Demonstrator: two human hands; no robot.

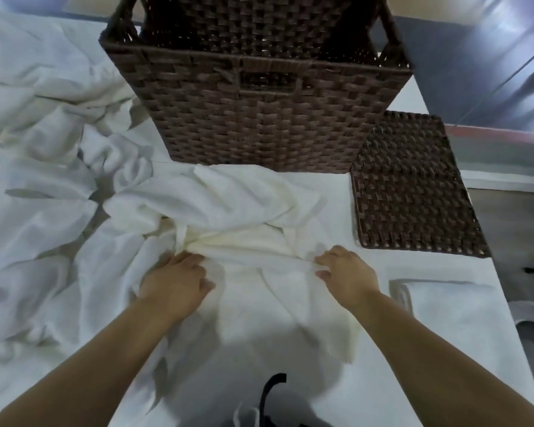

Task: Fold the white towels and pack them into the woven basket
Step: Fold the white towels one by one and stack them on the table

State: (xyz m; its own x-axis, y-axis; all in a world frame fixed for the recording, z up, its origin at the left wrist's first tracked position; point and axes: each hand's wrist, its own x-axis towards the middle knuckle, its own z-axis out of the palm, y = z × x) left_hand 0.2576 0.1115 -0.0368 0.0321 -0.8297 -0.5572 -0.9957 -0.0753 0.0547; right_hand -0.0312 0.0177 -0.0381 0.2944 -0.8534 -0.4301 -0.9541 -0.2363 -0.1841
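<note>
A crumpled white towel lies on the white table in front of me, bunched toward the basket. My left hand pinches a fold of it at its left side. My right hand pinches the same fold further right, and the cloth is stretched between them. The dark brown woven basket stands just beyond the towel, its near wall facing me and its inside mostly out of view. A pile of loose white towels covers the left of the table. A folded white towel lies flat at the right.
The basket's flat woven lid lies on the table to the right of the basket. The table's right edge runs past the folded towel, with grey floor beyond. A black strap hangs at the bottom centre.
</note>
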